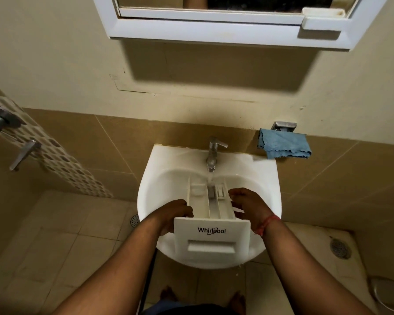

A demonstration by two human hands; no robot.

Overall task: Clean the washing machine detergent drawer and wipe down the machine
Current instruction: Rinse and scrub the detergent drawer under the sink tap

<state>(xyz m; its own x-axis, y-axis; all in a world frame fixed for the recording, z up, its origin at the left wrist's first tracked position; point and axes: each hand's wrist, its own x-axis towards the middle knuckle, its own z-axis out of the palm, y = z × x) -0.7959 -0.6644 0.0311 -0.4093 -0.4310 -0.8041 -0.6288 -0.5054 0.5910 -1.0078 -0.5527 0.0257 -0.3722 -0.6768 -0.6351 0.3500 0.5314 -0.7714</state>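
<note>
Detergent drawer (210, 211) sits in the sink (146, 196) at centre frame, long axis running from the Whirlpool front panel at the near rim straight back to the tap (213, 153). Left hand (176, 212) grips the drawer's left wall just behind the panel, fingers curled round it. Right hand (248, 205) touches the right wall, fingers bent toward it; can't tell if they actually close on it. Both hands flank the drawer about evenly, left slightly nearer the panel. Water from the tap lands in the middle compartment at the far end, so rinsing the other compartments likely means sliding or tilting the drawer along that axis. Basin walls hem in the sides; the panel overhangs the near rim. Blue cloth (283, 146) hangs from a holder on the wall, right of the tap, well apart from both hands. Mirror cabinet (214, 28) at top of frame, clear of the work. Washing machine not in view.
</note>
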